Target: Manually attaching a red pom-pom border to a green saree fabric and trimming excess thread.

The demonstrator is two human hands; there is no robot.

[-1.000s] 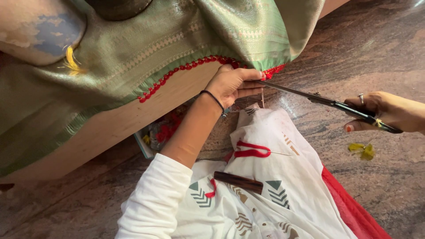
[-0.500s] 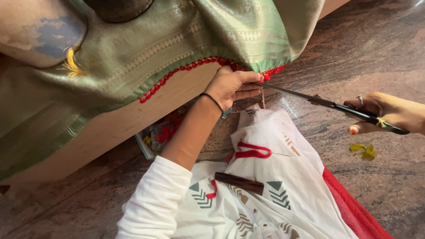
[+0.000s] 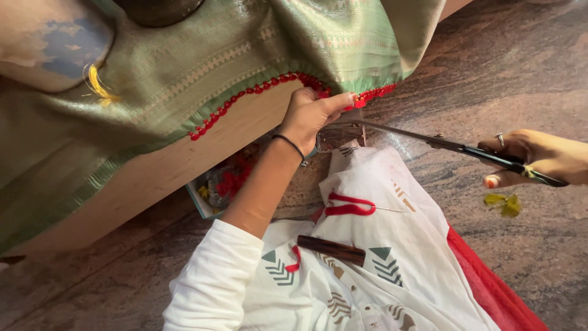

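Observation:
My left hand (image 3: 312,114) pinches the edge of a green woven cloth (image 3: 202,67) where a red beaded trim (image 3: 245,95) runs along the hem. The cloth hangs over a pale wooden board (image 3: 184,159). My right hand (image 3: 539,158) grips the dark handles of long scissors (image 3: 429,141). The blades point left, their tips close under my left fingers at the trim. A small yellow tuft (image 3: 503,203) dangles below my right hand.
On my lap lies white printed clothing (image 3: 380,245) with a small red-handled tool (image 3: 349,205) and a dark brown bar (image 3: 331,250). A box of red bits (image 3: 220,187) sits under the board. Stone floor (image 3: 520,67) surrounds me; a yellow tassel (image 3: 98,86) hangs at the upper left.
My right hand and the scissors have shifted slightly; my left hand keeps its pinch on the trimmed hem.

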